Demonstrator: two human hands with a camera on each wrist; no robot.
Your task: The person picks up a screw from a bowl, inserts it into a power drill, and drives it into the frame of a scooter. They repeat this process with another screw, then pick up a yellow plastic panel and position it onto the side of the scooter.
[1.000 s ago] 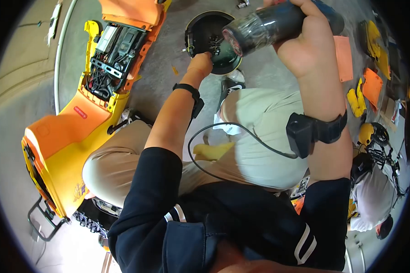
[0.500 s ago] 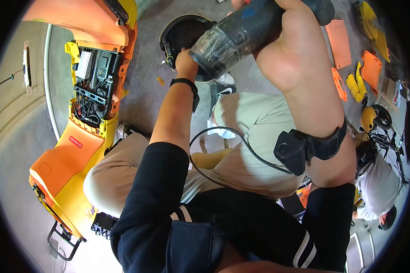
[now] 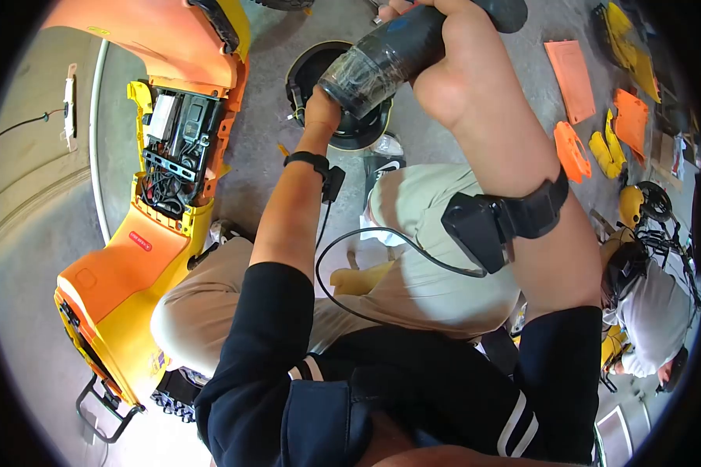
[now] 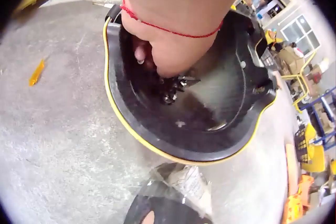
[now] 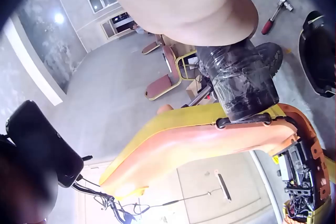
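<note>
My right hand grips a dark cylindrical object wrapped in clear tape, its exact kind unclear. Its taped end slants down toward the left and overlaps a black tub in the head view. Into that tub, which has a yellow edge, reaches my left hand. Small dark screws lie in a heap on the tub's bottom, right by the left fingers. The left fingertips are mostly hidden behind the hand, and I cannot tell whether they pinch a screw. The taped end also shows in the right wrist view.
At the left stands an orange and yellow scooter body with its wiring bay uncovered. Orange panels and yellow pieces lie on the floor at right, where another person crouches. A red-handled hammer lies on the floor.
The cylindrical object has swung left and its taped end tilts further down, now overlapping the tub. The left hand stays in the tub, a little deeper. The head view has shifted slightly.
</note>
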